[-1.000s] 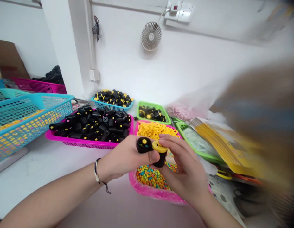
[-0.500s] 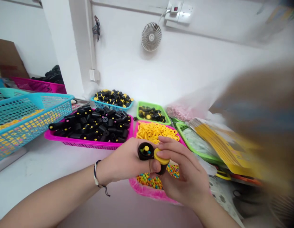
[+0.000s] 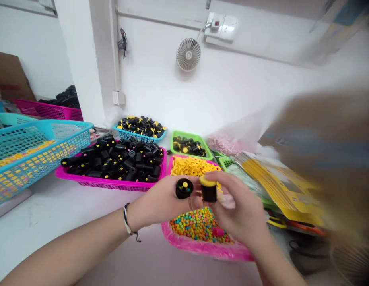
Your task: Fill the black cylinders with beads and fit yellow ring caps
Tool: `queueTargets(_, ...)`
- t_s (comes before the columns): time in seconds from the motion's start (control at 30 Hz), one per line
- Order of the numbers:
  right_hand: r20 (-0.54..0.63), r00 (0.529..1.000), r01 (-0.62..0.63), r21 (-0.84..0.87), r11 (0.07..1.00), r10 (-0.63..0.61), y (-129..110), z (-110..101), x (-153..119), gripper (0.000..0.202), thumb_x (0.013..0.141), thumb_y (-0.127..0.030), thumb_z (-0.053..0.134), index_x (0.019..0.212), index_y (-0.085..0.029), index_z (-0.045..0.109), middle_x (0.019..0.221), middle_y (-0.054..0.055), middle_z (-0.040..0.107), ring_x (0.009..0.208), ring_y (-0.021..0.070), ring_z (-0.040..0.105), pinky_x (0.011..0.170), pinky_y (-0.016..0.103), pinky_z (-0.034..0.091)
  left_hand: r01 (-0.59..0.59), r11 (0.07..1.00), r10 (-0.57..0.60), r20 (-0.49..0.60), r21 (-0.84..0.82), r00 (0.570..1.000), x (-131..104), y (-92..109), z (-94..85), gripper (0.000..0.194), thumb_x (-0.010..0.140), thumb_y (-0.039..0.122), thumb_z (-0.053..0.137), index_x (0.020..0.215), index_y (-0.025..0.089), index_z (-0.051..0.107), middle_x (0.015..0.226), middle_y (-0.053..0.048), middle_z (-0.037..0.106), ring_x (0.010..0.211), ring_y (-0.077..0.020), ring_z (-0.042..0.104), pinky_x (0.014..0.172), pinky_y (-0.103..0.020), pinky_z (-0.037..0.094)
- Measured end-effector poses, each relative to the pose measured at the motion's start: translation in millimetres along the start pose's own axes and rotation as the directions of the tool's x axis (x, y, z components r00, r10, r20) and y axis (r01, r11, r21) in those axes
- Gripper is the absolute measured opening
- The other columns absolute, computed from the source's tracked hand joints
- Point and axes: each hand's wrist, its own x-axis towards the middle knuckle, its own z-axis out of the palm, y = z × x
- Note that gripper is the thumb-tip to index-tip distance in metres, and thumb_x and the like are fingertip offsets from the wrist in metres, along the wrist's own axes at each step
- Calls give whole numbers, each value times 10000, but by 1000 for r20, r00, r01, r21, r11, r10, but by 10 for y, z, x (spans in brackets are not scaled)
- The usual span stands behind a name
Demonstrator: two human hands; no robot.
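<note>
My left hand (image 3: 163,200) is closed around an open small black cylinder (image 3: 180,193), tilted so its mouth faces me. Inside that cylinder are a yellow peg and some tiny coloured balls. Between thumb and fingers, my right hand (image 3: 242,204) grips a second black cylinder (image 3: 209,193) topped by a yellow cap. My left thumb lies close to this capped cylinder; whether it touches is unclear. Below both hands sits a pink tray (image 3: 196,248) of multicoloured little balls (image 3: 189,227), with a small pink piece (image 3: 218,232) among them. Just behind the hands is a heap of yellow rings (image 3: 192,166).
A magenta basket (image 3: 113,184) of black cylinders stands left of centre. Capped cylinders fill a blue basket (image 3: 139,137) and a green one (image 3: 189,135) at the back. Yellow cards (image 3: 270,182) lie at right. A fan (image 3: 188,55) is on the wall.
The capped cylinder has moved right and slightly up with my right hand, leaving a gap from the open one. More of the ball tray shows. The view has tilted slightly upward.
</note>
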Motion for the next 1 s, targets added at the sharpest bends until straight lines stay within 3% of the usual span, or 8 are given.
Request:
queueTargets(0.07, 95, 973, -206, -61, 977, 211, 183, -84, 64, 445, 660, -97, 643, 1086, -221, 605, 942, 39, 688, 845, 204, 665, 755, 338, 541, 50, 994, -47, -26, 96, 999, -1, 8, 11, 237, 806, 354, 610, 940, 161, 640, 880, -41, 659, 797, -158, 587, 728, -265, 463)
queueTargets(0.2, 481, 779, -378, -153, 913, 403, 592, -13, 378, 396, 548, -140, 768, 936, -185, 702, 646, 6, 684, 535, 176, 635, 528, 283, 518, 126, 982, -140, 93, 141, 986, -23, -24, 90, 231, 739, 367, 663, 732, 150, 584, 660, 14, 580, 620, -116, 513, 567, -219, 414)
queueTargets(0.33, 331, 852, -384, -133, 914, 406, 1010, 312, 906, 618, 706, -226, 698, 1290, -166, 506, 1179, 132, 632, 907, 207, 673, 747, 309, 542, 184, 964, -221, 193, 193, 956, -46, -67, 188, 369, 636, 437, 737, 756, 165, 517, 625, 55, 467, 561, -89, 398, 486, -203, 321)
queueTargets(0.47, 263, 877, -378, -142, 915, 403, 1264, 462, 1228, 800, 783, -288, 639, 1452, -135, 228, 1359, 191, 486, 1119, 222, 592, 855, 304, 513, 173, 952, -224, 191, 252, 955, -93, -84, 226, 401, 704, 486, 668, 905, 177, 510, 775, 25, 505, 665, -113, 426, 568, -219, 358)
queueTargets(0.6, 388, 837, -338, -188, 922, 386, 1152, 376, 1057, 425, 873, -346, 508, 1233, -123, 551, 1090, 135, 679, 896, 187, 674, 743, 270, 530, 215, 930, -279, 192, 299, 941, -145, -83, 201, 469, 795, 569, 523, 1081, 206, 438, 755, 31, 470, 626, -118, 407, 554, -235, 339)
queueTargets(0.73, 629, 692, -245, -256, 935, 354, 970, 348, 657, 181, 782, -346, 646, 765, -178, 710, 642, 21, 689, 588, 159, 641, 593, 264, 504, 208, 923, -284, 209, 324, 936, -145, -75, 181, 444, 826, 553, 486, 1099, 208, 427, 760, 27, 469, 616, -119, 401, 556, -235, 334)
queueTargets(0.83, 700, 628, -178, -296, 938, 340, 975, 512, 443, 186, 849, -326, 595, 887, -161, 672, 849, 40, 686, 758, 161, 643, 729, 318, 521, 175, 927, -262, 239, 333, 935, -129, -81, 217, 399, 806, 481, 555, 1086, 203, 494, 847, -3, 533, 697, -136, 449, 611, -239, 355)
queueTargets(1.0, 741, 596, -114, -302, 946, 308, 1111, 826, 318, 314, 895, -322, 543, 1160, -153, 548, 1164, 84, 578, 989, 199, 594, 833, 410, 510, 195, 929, -283, 264, 314, 922, -131, -102, 308, 393, 740, 449, 645, 1050, 213, 588, 877, -14, 595, 750, -157, 514, 633, -240, 376)
